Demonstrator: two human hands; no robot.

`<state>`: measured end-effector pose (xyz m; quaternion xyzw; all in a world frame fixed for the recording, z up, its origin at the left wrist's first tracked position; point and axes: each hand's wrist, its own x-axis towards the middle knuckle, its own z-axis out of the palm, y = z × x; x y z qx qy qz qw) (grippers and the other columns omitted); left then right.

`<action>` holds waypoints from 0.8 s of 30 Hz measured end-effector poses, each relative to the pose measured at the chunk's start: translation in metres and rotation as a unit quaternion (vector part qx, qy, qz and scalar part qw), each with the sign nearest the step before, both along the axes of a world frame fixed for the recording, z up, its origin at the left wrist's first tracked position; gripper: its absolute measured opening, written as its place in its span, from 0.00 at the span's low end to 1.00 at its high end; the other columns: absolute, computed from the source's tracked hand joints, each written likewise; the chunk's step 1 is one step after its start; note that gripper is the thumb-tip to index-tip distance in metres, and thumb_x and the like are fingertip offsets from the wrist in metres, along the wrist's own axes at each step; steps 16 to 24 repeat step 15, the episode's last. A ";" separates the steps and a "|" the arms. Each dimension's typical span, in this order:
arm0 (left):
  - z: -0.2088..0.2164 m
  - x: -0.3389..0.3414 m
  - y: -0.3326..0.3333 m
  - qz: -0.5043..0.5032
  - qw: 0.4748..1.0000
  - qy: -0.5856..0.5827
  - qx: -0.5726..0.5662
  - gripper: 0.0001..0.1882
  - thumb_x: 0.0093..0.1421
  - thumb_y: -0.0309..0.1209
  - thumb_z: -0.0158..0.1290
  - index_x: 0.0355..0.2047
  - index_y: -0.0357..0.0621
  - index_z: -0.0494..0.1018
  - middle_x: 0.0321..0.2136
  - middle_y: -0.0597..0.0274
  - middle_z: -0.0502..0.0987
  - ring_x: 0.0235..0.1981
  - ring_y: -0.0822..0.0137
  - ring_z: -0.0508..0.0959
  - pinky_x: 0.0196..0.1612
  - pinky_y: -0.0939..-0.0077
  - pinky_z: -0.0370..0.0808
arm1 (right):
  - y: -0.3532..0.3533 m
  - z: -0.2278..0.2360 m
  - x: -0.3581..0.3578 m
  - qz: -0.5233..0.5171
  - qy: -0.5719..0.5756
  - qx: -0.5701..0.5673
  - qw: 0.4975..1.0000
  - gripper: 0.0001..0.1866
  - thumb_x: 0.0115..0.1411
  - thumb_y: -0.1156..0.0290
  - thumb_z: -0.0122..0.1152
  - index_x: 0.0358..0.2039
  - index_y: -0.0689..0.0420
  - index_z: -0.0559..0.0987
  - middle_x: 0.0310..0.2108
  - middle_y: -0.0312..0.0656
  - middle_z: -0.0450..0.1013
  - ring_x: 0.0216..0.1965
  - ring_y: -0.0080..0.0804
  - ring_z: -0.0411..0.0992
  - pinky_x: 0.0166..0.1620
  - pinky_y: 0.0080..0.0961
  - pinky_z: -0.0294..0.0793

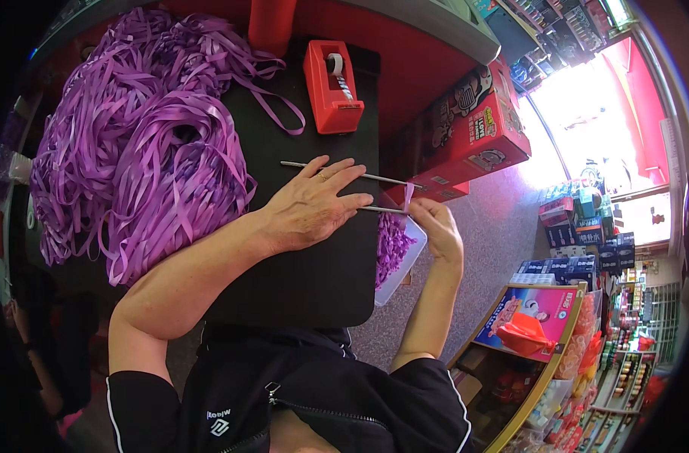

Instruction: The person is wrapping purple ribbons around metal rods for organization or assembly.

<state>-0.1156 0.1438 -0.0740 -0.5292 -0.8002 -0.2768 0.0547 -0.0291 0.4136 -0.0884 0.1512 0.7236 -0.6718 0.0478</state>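
Two thin metal rods [390,179] lie side by side across the black tabletop, their tips reaching past its right edge. My left hand [307,205] rests over them with fingers stretched and apart, pressing them down; its palm hides part of the rods. At the tips, a short loop of purple ribbon [409,194] goes around the rods, and my right hand [435,224] pinches it between thumb and fingers. Below that hand, beside the table, a clear plastic bin [411,260] holds many small purple ribbon pieces [390,245].
A large heap of purple ribbon loops [144,143] covers the table's left side. At the back stands a red tape dispenser [334,87]. Red printed cartons [473,124] sit on the right, with a display case [510,332] and stocked shelves [624,362] beyond on the speckled floor.
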 end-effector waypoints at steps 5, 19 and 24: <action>0.002 -0.001 -0.004 0.000 1.000 -0.002 -0.003 0.18 0.59 0.31 0.53 0.51 0.52 0.72 0.58 0.51 0.63 0.63 0.54 0.61 0.64 0.52 0.55 | 0.003 -0.008 -0.003 0.046 0.009 -0.001 0.999 0.09 0.56 0.68 0.64 0.30 0.62 0.80 0.26 0.31 0.74 0.28 0.14 0.68 0.34 0.15 0.65; 0.011 0.001 0.001 -0.008 1.000 -0.001 -0.021 0.18 0.59 0.30 0.53 0.51 0.51 0.71 0.59 0.51 0.63 0.63 0.53 0.60 0.64 0.51 0.54 | 0.018 0.016 -0.018 -0.018 0.065 0.016 0.998 0.21 0.61 0.64 0.60 0.50 0.65 0.74 0.39 0.41 0.77 0.41 0.25 0.74 0.47 0.19 0.71; 0.011 0.001 0.001 -0.008 1.000 -0.001 -0.021 0.18 0.59 0.30 0.53 0.51 0.51 0.71 0.59 0.51 0.63 0.63 0.53 0.60 0.64 0.51 0.54 | 0.018 0.016 -0.018 -0.018 0.065 0.016 0.998 0.21 0.61 0.64 0.60 0.50 0.65 0.74 0.39 0.41 0.77 0.41 0.25 0.74 0.47 0.19 0.71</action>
